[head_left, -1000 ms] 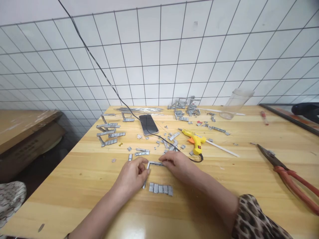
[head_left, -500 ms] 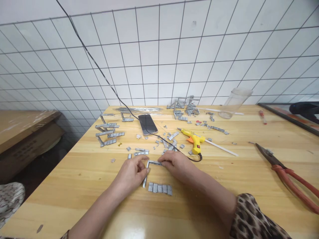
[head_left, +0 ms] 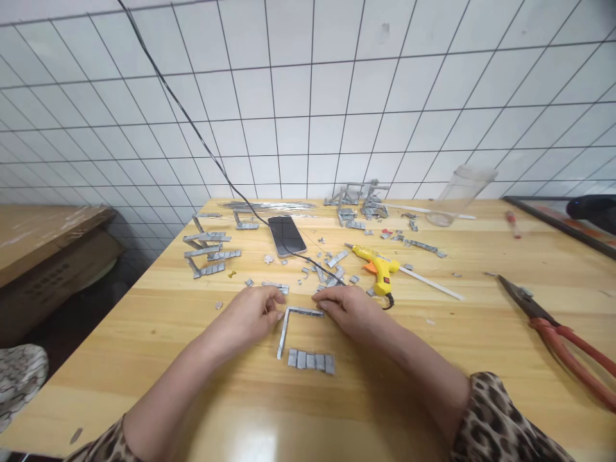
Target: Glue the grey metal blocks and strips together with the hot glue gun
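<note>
A thin grey L-shaped strip (head_left: 283, 330) lies on the wooden table between my hands, its corner at the far left. Just left of that corner is my left hand (head_left: 253, 314), fingers curled and slightly apart, holding nothing that I can see. My right hand (head_left: 349, 312) has its fingertips by the right end of the strip's upper arm; whether they touch it is unclear. Nearer to me lies a row of several grey flat pieces (head_left: 310, 360), joined side by side.
A yellow glue gun (head_left: 381, 269) and a phone (head_left: 287, 236) lie beyond my hands, among grey scraps. Small grey frames (head_left: 206, 253) stand at the left. Large red-handled pliers (head_left: 553, 333) and a clear cup (head_left: 459, 196) are on the right. A black cable (head_left: 192, 131) crosses the view.
Both hands have drawn back a little from the L-shaped strip, and more of its upper arm shows. The camera view has shifted slightly.
</note>
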A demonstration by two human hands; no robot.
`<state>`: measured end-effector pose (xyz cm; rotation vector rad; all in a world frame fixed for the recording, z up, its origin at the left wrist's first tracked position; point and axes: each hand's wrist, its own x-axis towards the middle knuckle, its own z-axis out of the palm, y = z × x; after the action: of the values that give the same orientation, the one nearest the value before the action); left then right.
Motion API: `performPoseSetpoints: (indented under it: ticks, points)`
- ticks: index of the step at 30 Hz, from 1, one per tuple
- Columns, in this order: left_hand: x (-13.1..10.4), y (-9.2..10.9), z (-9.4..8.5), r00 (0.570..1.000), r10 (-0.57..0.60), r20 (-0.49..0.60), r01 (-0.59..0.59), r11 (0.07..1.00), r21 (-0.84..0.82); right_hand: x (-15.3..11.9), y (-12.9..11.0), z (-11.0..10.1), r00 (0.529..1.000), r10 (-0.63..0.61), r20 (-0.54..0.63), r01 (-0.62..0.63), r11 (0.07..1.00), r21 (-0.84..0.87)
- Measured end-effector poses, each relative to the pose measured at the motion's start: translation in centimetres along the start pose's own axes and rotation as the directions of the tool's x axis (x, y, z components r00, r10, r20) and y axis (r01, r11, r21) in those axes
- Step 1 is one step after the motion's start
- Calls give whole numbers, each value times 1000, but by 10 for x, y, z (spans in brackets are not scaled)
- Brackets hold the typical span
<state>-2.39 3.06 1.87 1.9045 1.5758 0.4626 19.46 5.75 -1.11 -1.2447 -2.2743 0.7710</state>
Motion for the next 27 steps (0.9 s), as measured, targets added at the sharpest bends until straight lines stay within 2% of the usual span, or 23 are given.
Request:
performPoseSetpoints:
  ticks: [6, 11, 17, 27]
  points:
    - [13, -2, -2, 999, 53, 5, -53, 995, -84, -1, 4, -3, 999, 37, -19, -37, 999, 8]
    - [13, -8, 5, 996, 86, -33, -90, 979, -182, -3, 3, -5, 998, 50, -23, -50, 999, 16]
    - [12, -14, 13, 992, 126, -31, -129, 968, -214, -5, 6, -5, 998, 61, -20, -61, 998, 7]
    - [13, -21, 13, 998, 55, 15, -48, 955, -293, -8, -3, -19, 996, 82, 29, -80, 995, -59]
